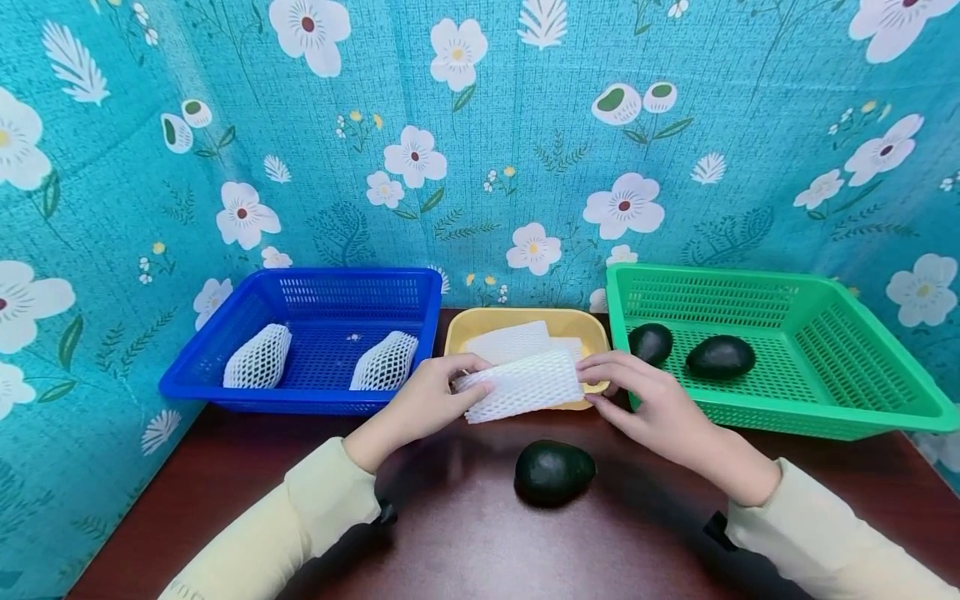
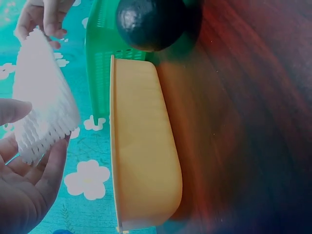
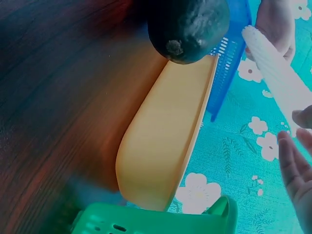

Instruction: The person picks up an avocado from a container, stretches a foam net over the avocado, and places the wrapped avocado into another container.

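Observation:
A white foam net sleeve (image 1: pixel 525 385) is held up between both hands, flat and tilted over the front of the yellow tray. My left hand (image 1: pixel 429 398) grips its left end, thumb on the near face and fingers behind. At the other end, my right hand (image 1: pixel 660 400) has thumb and fingertips on the sleeve's edge, pinching it; in the right wrist view the thumb (image 3: pixel 303 117) overlaps that end. Below the hands, a dark avocado (image 1: pixel 555 472) lies on the table. More white foam sleeves (image 1: pixel 510 340) lie in the yellow tray (image 1: pixel 525 317).
At the left stands a blue basket (image 1: pixel 300 407) with two avocados in foam net sleeves, one avocado (image 1: pixel 258 358) left and another avocado (image 1: pixel 385 362) right. A green basket (image 1: pixel 795 421) at the right holds two bare avocados (image 1: pixel 720 357). A flowered teal cloth (image 1: pixel 480 167) hangs behind.

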The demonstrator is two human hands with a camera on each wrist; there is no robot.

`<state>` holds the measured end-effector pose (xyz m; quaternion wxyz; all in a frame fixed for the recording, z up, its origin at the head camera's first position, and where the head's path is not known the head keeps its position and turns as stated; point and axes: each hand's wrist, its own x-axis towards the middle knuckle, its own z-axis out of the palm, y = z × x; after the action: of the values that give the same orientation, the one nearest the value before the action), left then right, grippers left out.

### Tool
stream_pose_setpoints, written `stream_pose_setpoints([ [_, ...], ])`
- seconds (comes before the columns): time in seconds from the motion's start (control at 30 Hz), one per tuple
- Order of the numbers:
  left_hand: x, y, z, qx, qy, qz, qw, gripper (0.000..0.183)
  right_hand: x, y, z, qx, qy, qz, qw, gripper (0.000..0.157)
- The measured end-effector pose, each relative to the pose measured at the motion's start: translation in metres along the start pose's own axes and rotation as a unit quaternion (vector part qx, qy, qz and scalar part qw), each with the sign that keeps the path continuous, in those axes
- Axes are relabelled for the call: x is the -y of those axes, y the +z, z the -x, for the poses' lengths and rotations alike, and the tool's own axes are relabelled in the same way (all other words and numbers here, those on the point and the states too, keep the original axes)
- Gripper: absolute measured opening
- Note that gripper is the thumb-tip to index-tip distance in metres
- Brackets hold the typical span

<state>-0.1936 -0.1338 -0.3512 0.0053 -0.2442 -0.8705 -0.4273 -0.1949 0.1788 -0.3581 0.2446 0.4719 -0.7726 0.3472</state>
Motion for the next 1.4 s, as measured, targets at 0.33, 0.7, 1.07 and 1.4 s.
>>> stream_pose_setpoints([
  [0.33,0.001,0.005,0.009,0.022,-0.026,0.049,0.9982,0.023,0.002,0.007,-0.004,-0.026,-0.094,-0.004,0.995,0.026],
  [0.7,-0.002,0.011,0.010,0.051,0.002,0.061,0.9969,0.030,0.010,0.012,-0.007,0.071,-0.067,-0.006,0.995,0.034],
  [1.07,-0.008,0.019,0.011,0.055,0.087,0.103,0.9893,0.042,0.016,0.020,-0.015,0.070,-0.099,0.011,0.993,0.040],
  [1.4,-0.011,0.022,0.017,0.002,0.121,0.113,0.9863,0.025,0.017,0.022,-0.012,0.045,-0.114,0.013,0.992,0.040],
])
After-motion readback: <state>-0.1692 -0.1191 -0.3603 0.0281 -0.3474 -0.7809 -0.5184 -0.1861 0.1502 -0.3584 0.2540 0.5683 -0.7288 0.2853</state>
